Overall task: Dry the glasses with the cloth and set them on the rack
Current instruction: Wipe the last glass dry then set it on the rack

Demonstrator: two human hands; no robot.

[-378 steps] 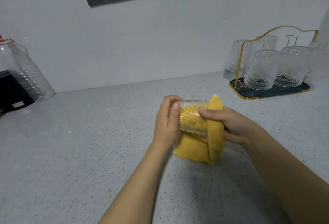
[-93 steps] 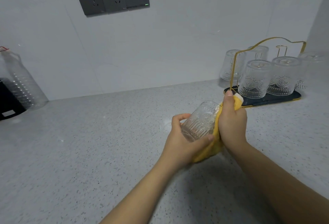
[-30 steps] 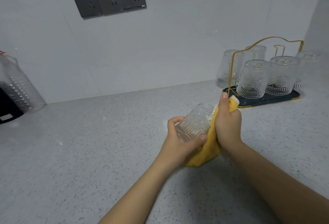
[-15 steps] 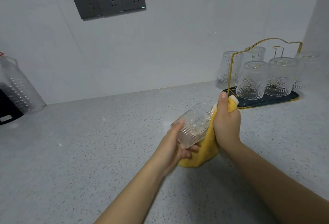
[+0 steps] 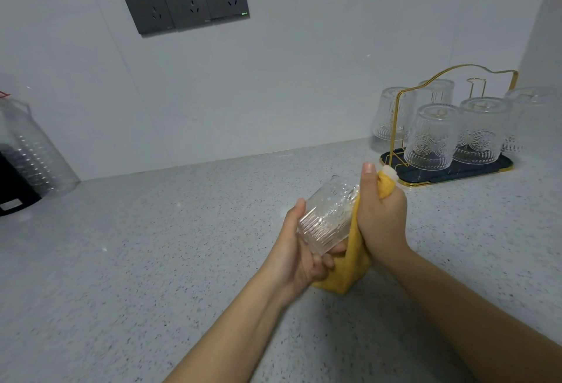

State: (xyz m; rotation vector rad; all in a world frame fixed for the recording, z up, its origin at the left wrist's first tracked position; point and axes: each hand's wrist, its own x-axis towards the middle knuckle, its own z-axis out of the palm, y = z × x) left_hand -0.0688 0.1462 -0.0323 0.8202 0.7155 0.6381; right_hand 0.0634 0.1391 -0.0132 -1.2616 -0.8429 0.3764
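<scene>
While your left hand grips the glass, twist the cloth clenched in your right hand inside it.

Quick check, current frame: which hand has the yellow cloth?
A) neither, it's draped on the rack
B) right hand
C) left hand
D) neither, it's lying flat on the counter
B: the right hand is closed on the yellow cloth, pressing it against the glass, while the left hand grips the glass itself.
</scene>
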